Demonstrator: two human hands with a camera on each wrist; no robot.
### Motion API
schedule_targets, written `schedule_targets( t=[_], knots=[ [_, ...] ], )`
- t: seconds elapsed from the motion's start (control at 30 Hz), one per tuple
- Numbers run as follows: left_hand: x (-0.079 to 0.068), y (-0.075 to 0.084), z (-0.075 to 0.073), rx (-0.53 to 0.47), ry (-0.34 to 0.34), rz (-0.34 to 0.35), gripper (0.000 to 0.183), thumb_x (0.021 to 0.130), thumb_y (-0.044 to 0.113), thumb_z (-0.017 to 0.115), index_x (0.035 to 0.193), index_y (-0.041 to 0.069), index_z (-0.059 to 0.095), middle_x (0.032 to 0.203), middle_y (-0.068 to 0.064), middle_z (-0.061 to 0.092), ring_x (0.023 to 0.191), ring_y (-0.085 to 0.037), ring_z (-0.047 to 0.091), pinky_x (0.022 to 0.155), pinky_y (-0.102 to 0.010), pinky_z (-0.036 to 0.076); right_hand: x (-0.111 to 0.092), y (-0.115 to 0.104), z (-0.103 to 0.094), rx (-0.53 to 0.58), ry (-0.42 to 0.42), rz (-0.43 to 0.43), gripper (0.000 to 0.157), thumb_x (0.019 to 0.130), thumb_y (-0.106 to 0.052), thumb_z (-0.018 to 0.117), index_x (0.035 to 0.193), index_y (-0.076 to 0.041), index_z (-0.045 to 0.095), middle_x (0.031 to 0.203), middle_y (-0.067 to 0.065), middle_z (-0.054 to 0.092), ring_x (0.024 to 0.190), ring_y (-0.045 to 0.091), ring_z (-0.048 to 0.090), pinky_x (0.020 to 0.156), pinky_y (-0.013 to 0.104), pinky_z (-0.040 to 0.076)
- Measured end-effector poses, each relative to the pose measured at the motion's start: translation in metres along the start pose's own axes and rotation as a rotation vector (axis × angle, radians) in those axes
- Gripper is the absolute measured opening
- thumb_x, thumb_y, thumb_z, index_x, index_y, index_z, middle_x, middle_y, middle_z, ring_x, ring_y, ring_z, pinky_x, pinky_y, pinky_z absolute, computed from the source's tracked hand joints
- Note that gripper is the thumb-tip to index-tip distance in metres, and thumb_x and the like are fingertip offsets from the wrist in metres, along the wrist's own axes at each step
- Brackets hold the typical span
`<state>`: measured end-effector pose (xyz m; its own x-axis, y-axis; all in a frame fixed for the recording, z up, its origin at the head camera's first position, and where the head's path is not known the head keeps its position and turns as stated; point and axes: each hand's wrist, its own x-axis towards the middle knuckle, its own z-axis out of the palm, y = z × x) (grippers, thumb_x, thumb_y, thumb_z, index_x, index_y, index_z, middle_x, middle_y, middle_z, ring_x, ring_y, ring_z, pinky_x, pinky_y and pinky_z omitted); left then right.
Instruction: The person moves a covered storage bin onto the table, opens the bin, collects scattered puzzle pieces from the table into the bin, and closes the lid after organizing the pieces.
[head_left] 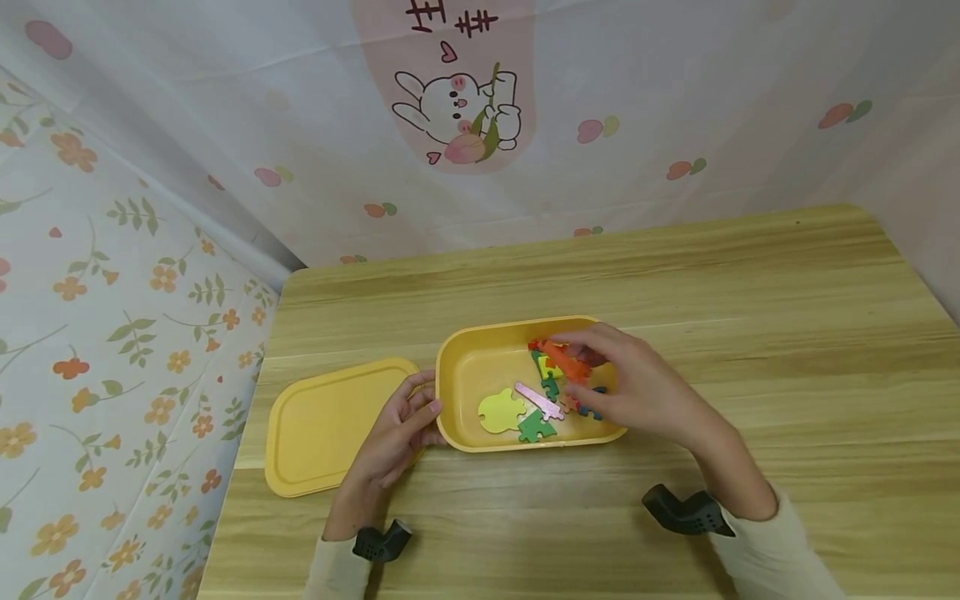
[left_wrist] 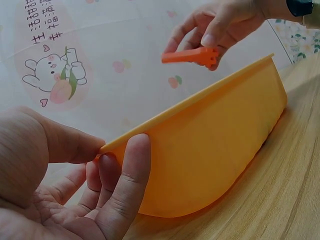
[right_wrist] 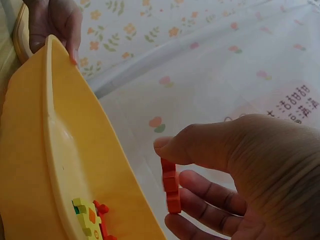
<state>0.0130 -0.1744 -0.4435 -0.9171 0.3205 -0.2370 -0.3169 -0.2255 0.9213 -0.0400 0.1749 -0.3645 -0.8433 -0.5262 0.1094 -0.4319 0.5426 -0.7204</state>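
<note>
A yellow plastic box (head_left: 471,362) stands on the table, with several colourful puzzle pieces inside. At its left end my left hand (head_left: 397,432) grips the rim, thumb on the edge and fingers against the outer wall. My right hand (head_left: 637,385) pinches an orange puzzle piece (left_wrist: 190,56) between thumb and fingers, held up over the right part of the box. Below it lie green, red, blue and yellow pieces, partly hidden by the right hand. Farther left in the box are a light-yellow piece (head_left: 501,412), a pink strip-like piece (head_left: 538,400) and a green piece (head_left: 536,427).
A yellow lid (head_left: 322,433) lies flat on the wooden table (head_left: 712,300), left of the box and partly behind the left hand. A patterned curtain (head_left: 637,83) hangs along the far edge, and a floral cloth (head_left: 112,350) covers the left side.
</note>
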Motion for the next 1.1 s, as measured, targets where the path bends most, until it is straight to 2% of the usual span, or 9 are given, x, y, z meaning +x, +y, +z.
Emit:
schedule_targets(
  t=[0.17,0.33,0.53,0.77,0.87,0.97,1.0,1.1],
  knots=[
    [-0.001,0.002,0.001,0.000,0.002,-0.005,0.053,0.109,0.006,0.055,0.156,0.004,0.033,0.118,-0.002,0.062,0.088,-0.011,0.072,0.072,-0.025,0.066,0.001,0.000,0.002,-0.011,0.018,-0.001,0.056,0.086,-0.013,0.088,0.138,-0.015,0.067,0.120,0.003,0.071,0.104,0.018,0.066,0.091,0.045,0.063],
    [-0.001,0.004,0.002,0.002,0.005,-0.005,0.053,0.109,0.006,0.055,0.157,0.003,0.032,0.118,-0.002,0.062,0.088,-0.011,0.072,0.072,-0.025,0.066,0.001,0.002,-0.001,-0.021,0.057,0.026,0.048,0.090,-0.012,0.084,0.136,-0.013,0.068,0.115,0.003,0.072,0.103,0.023,0.067,0.092,0.045,0.063],
    [-0.001,0.003,0.002,0.000,-0.002,0.001,0.053,0.109,0.006,0.054,0.157,0.002,0.032,0.120,-0.004,0.062,0.089,-0.012,0.072,0.072,-0.025,0.066,0.000,0.008,-0.007,-0.020,0.154,0.090,0.038,0.094,-0.007,0.079,0.131,-0.005,0.070,0.114,0.013,0.072,0.100,0.029,0.068,0.089,0.053,0.065],
    [-0.002,0.000,-0.003,0.010,0.011,0.015,0.051,0.109,0.005,0.054,0.156,0.003,0.033,0.120,-0.002,0.063,0.089,-0.011,0.072,0.072,-0.025,0.066,-0.004,0.020,-0.010,-0.015,0.252,0.157,0.038,0.097,-0.009,0.076,0.133,-0.002,0.068,0.123,0.019,0.068,0.105,0.033,0.065,0.088,0.058,0.064],
    [-0.002,0.001,-0.005,0.005,-0.001,0.015,0.051,0.109,0.005,0.053,0.156,0.003,0.033,0.121,-0.002,0.063,0.090,-0.011,0.072,0.073,-0.025,0.066,-0.011,0.027,-0.010,0.025,0.277,0.204,0.042,0.099,-0.011,0.074,0.138,-0.002,0.065,0.127,0.020,0.065,0.109,0.033,0.064,0.087,0.031,0.066],
    [-0.001,0.000,-0.002,-0.006,-0.001,0.016,0.052,0.109,0.004,0.053,0.156,0.002,0.032,0.120,-0.003,0.062,0.089,-0.011,0.072,0.073,-0.025,0.066,-0.021,0.036,-0.012,0.068,0.265,0.247,0.048,0.101,-0.017,0.073,0.145,-0.003,0.059,0.130,0.022,0.063,0.112,0.034,0.065,0.082,0.006,0.054],
    [0.000,0.000,-0.001,-0.007,0.003,0.017,0.051,0.109,0.004,0.053,0.156,0.002,0.033,0.120,-0.003,0.062,0.089,-0.011,0.072,0.072,-0.025,0.066,-0.024,0.039,-0.012,0.084,0.254,0.259,0.050,0.102,-0.020,0.072,0.147,-0.004,0.057,0.131,0.023,0.063,0.113,0.033,0.065,0.082,0.002,0.048],
    [0.000,0.001,0.000,-0.009,0.011,0.016,0.052,0.109,0.004,0.054,0.155,0.002,0.033,0.119,-0.002,0.062,0.089,-0.011,0.072,0.072,-0.024,0.066,-0.029,0.046,-0.011,0.137,0.212,0.303,0.053,0.104,-0.025,0.069,0.151,-0.005,0.053,0.132,0.022,0.064,0.111,0.021,0.066,0.082,0.005,0.050]
  ],
)
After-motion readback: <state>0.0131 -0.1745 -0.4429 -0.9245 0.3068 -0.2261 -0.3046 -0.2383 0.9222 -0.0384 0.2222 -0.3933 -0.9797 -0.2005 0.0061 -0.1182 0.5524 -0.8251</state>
